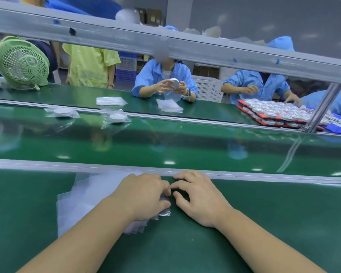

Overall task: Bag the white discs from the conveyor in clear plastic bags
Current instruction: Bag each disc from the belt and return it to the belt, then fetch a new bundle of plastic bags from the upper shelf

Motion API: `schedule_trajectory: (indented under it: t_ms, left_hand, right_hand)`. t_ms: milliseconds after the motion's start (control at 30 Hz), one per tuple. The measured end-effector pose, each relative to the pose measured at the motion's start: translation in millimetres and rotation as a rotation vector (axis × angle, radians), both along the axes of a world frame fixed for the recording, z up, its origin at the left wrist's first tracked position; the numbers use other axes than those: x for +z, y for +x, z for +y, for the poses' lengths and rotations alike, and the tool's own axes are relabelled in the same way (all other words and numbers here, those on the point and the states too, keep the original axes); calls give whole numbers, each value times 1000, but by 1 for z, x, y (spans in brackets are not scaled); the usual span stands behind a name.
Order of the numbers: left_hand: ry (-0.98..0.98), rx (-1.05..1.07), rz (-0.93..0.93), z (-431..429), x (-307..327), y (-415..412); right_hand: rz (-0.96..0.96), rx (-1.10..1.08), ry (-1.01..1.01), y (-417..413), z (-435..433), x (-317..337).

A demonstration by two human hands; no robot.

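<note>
A fanned stack of clear plastic bags (83, 200) lies on the green bench in front of me. My left hand (144, 196) lies on the stack, its fingers and thumb curled round the right edge of the top bag (164, 210). My right hand (199, 198) sits just right of the stack with curled fingers, and its fingertips meet those of my left hand at the bag's edge. Whether it pinches the bag I cannot tell. Two bagged white discs (62, 112) (116, 117) lie on the far side of the conveyor belt (165, 138).
Red trays of white discs (274, 113) are stacked at the far right. Across the belt a seated person holds a white disc (174, 83), with bag stacks (110, 100) (169, 106) nearby. A green fan (20, 63) stands at the far left. A metal rail (165, 46) crosses overhead.
</note>
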State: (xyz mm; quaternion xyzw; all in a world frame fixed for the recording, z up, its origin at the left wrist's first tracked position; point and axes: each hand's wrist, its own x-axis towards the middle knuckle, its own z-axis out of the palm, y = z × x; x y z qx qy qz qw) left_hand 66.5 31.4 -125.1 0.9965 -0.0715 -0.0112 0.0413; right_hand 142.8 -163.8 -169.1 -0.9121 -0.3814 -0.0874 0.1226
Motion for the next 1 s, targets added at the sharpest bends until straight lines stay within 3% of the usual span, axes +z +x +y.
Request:
schedule_trajectory:
  t_ms: [500,800,1000]
  left_hand:
    - [-9,13,-182,-7,-6,-13]
    - [36,286,148,41,-25,-43]
    - [-29,326,170,49,-36,-59]
  right_hand:
    - [-32,77,-72,-1,1,5]
    - [-59,99,-119,-1,2,5]
    - [-44,16,-70,-5,9,4]
